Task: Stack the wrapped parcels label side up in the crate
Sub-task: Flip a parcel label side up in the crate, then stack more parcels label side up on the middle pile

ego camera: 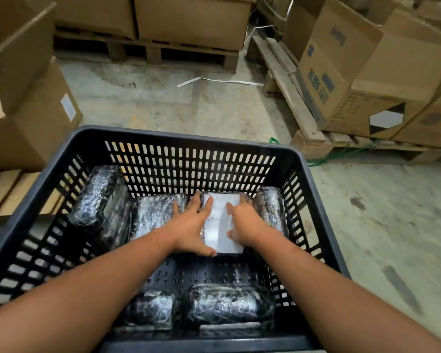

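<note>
Inside the dark slotted plastic crate [178,135], both of my hands press on one wrapped parcel [223,226] that lies flat against the far wall, its white label facing up. My left hand [192,229] rests spread on the parcel's left edge, fingers extended and thumb at the near corner. My right hand [245,225] covers the right edge, fingers curled over the side. Neither hand is clenched; each bears on the parcel from its own side, so the parcel is gripped between them.

Just left of it lies a second flat parcel [154,212], also showing a pale label under film. A dark film-wrapped parcel [98,194] leans tilted at the far left corner, and another [270,208] stands on edge between the held parcel and the right wall. Two more dark parcels lie near the front wall: a smaller one [150,310] and a larger one [229,303], side by side.

Around the crate I see a concrete floor [163,98], wooden pallets [290,93] and cardboard boxes [341,80]; a white strap [219,81] lies on the floor.
</note>
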Motion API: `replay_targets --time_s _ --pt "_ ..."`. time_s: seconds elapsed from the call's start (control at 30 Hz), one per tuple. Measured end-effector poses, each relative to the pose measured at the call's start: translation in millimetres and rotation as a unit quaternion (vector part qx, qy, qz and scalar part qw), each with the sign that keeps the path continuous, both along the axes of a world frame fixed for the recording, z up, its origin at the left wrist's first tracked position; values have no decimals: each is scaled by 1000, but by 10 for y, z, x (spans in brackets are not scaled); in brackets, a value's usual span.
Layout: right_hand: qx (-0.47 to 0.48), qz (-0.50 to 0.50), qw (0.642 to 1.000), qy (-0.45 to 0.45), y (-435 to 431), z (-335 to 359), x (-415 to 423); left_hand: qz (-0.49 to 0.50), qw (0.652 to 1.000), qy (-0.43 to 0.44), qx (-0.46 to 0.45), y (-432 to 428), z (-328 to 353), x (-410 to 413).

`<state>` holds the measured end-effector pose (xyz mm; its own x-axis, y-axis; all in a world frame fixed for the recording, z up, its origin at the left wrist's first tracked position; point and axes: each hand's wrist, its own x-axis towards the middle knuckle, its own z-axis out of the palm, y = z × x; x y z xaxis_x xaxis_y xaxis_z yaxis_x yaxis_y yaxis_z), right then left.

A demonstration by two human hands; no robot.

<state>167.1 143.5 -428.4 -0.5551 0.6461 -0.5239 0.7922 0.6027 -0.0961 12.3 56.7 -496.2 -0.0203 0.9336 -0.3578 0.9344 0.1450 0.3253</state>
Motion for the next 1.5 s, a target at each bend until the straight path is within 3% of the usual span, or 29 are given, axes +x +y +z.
replay_targets --time_s 0.1,0.2,0.3,0.37,0.47,0.53,0.7,0.8,1.0,1.13,1.3,1.4,1.5 --pt "-48 17 999 4 -76 -10 67 -9 998 51 -46 -12 -41 -36" --pt "-34 -27 994 100 -54 154 40 -13 996 67 -61 -23 -51 -31" --pt "141 -92 970 175 106 490 46 -14 996 65 -58 -22 -32 -37" --pt "209 -132 957 153 199 672 146 -18 997 51 -58 -22 -16 -40" --pt "174 -102 979 -9 151 724 262 -40 996 35 -74 -11 9 -55" --pt "151 -63 984 -64 56 654 264 -49 996 41 -68 -4 8 -54" --pt "79 -148 985 27 74 663 295 -42 997 40 -52 -28 14 0" --pt "60 -131 989 16 91 582 317 -39 997 44 -55 -16 57 -14" --pt "27 -192 971 142 73 562 351 -25 996 -35 -76 16 237 3" --pt "1 -215 958 187 149 743 432 -10 988 -157 12 95 578 57" --pt "22 -226 935 274 180 1185 474 12 949 -287 129 -33 897 323" --pt "-47 -275 885 374 173 1452 438 -18 934 -297 198 -85 1058 482" --pt "-126 -309 829 449 154 1664 375 -47 917 -241 314 -90 1290 492"
